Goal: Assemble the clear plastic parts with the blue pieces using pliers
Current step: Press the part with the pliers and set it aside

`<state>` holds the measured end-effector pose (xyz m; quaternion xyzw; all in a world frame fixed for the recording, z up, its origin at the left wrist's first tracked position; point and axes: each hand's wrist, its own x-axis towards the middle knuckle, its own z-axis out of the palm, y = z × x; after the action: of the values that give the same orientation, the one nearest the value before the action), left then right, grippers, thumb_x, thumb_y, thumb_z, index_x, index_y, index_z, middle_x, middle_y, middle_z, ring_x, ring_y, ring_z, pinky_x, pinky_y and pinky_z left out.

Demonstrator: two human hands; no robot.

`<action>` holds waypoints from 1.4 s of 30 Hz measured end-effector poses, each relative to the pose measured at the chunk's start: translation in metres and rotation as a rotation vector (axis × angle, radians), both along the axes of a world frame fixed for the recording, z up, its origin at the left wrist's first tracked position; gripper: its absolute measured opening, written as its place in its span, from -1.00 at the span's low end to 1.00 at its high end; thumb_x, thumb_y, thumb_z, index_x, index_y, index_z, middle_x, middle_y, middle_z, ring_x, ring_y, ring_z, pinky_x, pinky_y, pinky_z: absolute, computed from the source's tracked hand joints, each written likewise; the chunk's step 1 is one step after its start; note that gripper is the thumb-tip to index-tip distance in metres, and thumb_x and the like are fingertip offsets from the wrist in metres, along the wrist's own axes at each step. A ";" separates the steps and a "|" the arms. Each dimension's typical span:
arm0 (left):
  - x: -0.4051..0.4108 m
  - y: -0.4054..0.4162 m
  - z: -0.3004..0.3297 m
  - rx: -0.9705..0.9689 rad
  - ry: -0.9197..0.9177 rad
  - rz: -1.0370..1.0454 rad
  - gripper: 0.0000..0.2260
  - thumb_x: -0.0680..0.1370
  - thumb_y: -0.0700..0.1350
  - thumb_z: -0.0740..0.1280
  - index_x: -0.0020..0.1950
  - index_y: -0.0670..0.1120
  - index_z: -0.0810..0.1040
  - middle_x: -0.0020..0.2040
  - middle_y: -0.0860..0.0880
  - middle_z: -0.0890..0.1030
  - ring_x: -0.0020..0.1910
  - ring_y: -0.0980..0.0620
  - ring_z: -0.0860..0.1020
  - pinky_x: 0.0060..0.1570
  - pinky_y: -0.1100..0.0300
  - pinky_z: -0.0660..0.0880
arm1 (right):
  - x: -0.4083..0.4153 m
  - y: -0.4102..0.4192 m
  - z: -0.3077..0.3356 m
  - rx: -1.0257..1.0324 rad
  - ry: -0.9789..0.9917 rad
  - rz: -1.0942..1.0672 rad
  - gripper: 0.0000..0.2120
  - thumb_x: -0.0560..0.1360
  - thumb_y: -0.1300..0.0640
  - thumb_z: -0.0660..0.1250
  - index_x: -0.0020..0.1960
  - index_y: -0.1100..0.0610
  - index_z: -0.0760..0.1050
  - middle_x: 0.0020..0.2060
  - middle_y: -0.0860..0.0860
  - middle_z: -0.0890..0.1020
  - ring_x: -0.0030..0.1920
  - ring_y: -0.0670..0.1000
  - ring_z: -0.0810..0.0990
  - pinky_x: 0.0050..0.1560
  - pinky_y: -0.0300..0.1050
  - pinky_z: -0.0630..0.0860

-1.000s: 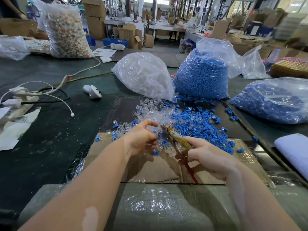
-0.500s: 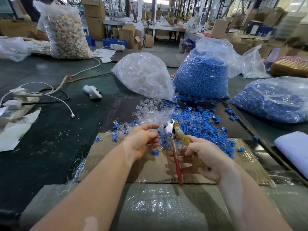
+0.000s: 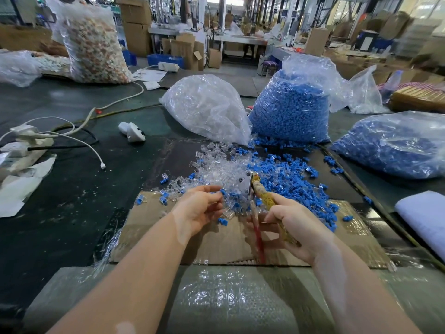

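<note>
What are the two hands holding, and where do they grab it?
The right hand grips the pliers by the handles. The left hand pinches a small blue piece at its fingertips.

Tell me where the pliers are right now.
The pliers are centre frame in the head view, gripped by the right hand, their metal head beside the left hand over the loose parts.

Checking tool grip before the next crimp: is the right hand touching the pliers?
Touching. The head view shows the right hand with fingers curled round the pliers, yellow handle passing through its grip.
</note>
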<state>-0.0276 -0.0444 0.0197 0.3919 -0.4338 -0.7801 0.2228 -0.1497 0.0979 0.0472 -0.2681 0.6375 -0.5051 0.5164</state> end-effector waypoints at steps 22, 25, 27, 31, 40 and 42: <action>-0.010 0.000 -0.011 -0.269 -0.051 0.177 -0.85 0.51 -0.34 0.29 -0.05 -0.10 0.47 -0.23 -0.10 0.52 -0.38 0.07 0.50 -0.49 0.33 0.44 | 0.019 0.000 -0.007 -0.040 0.331 0.155 -0.48 0.37 0.39 0.14 -0.02 -0.19 0.57 -0.24 0.10 0.53 -0.21 0.08 0.44 -0.15 0.00 0.33; -0.012 0.001 -0.010 -0.324 -0.092 0.169 -0.86 0.52 -0.34 0.28 -0.03 -0.12 0.47 -0.23 -0.09 0.52 -0.36 0.07 0.49 -0.48 0.33 0.44 | 0.018 0.001 -0.009 -0.030 0.388 0.178 -0.47 0.39 0.37 0.15 0.00 -0.23 0.55 -0.29 0.04 0.52 -0.24 0.04 0.42 -0.19 -0.05 0.31; -0.011 0.003 -0.009 -0.342 -0.103 0.163 -0.85 0.52 -0.35 0.27 -0.07 -0.10 0.47 -0.23 -0.09 0.52 -0.36 0.07 0.49 -0.50 0.36 0.44 | 0.018 0.001 -0.007 -0.021 0.421 0.208 -0.46 0.40 0.36 0.15 -0.02 -0.29 0.54 -0.33 -0.03 0.53 -0.28 -0.01 0.43 -0.22 -0.09 0.33; -0.010 0.004 -0.007 -0.303 -0.085 0.164 -0.85 0.52 -0.38 0.26 -0.05 -0.13 0.46 -0.23 -0.10 0.51 -0.38 0.06 0.47 -0.53 0.36 0.43 | 0.018 0.002 -0.006 -0.010 0.450 0.208 -0.53 0.41 0.35 0.16 -0.04 -0.22 0.55 -0.36 -0.06 0.54 -0.32 -0.04 0.44 -0.28 -0.15 0.36; -0.011 0.011 -0.006 -0.298 -0.079 0.166 -0.85 0.52 -0.38 0.26 -0.01 -0.16 0.45 -0.23 -0.11 0.50 -0.35 0.06 0.47 -0.45 0.34 0.47 | 0.023 0.006 -0.001 0.049 0.741 0.226 -0.81 0.57 0.20 0.14 0.08 -0.08 0.31 -0.25 -0.05 0.51 -0.52 -0.18 0.36 -0.52 -0.35 0.28; -0.012 0.013 -0.007 -0.291 -0.080 0.173 -0.85 0.52 -0.39 0.26 -0.02 -0.16 0.45 -0.24 -0.10 0.49 -0.35 0.06 0.46 -0.41 0.30 0.46 | 0.023 0.005 -0.001 0.068 0.786 0.239 -0.84 0.58 0.17 0.14 0.09 -0.06 0.29 -0.23 -0.06 0.53 -0.48 -0.16 0.39 -0.50 -0.34 0.30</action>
<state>-0.0399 -0.0312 0.0128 0.4220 -0.5155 -0.6708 0.3260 -0.1264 0.1031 0.0460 -0.4956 0.7669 -0.2794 0.2971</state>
